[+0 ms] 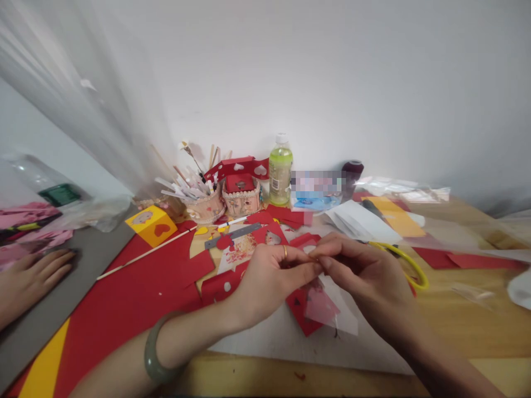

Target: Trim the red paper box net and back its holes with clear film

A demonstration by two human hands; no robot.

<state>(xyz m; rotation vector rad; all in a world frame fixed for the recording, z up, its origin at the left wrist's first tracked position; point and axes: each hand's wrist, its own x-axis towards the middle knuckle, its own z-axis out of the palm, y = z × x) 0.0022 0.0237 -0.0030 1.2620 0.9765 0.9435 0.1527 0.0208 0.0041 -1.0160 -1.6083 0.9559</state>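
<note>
My left hand (276, 271), with a gold ring on a finger and a green bangle on the wrist, pinches at the middle of the table. Its fingertips meet those of my right hand (365, 271), which is also closed in a pinch. Whatever is between the fingertips is too small and hidden to name. Just below them a translucent plastic piece (338, 312) overlaps red paper (305, 326) with dark marks. A white sheet (265, 342) lies underneath. Left of my left hand is a red paper strip with pale hearts (218, 286).
Another person's hand (39, 276) rests on the grey board (25, 337) at left. Large red paper (124, 320), a thin stick (145, 251) and a yellow box (151, 225) lie nearby. Behind stand a pen basket (205, 207) and a green-liquid bottle (281, 171). Yellow-handled scissors (415, 268) lie right.
</note>
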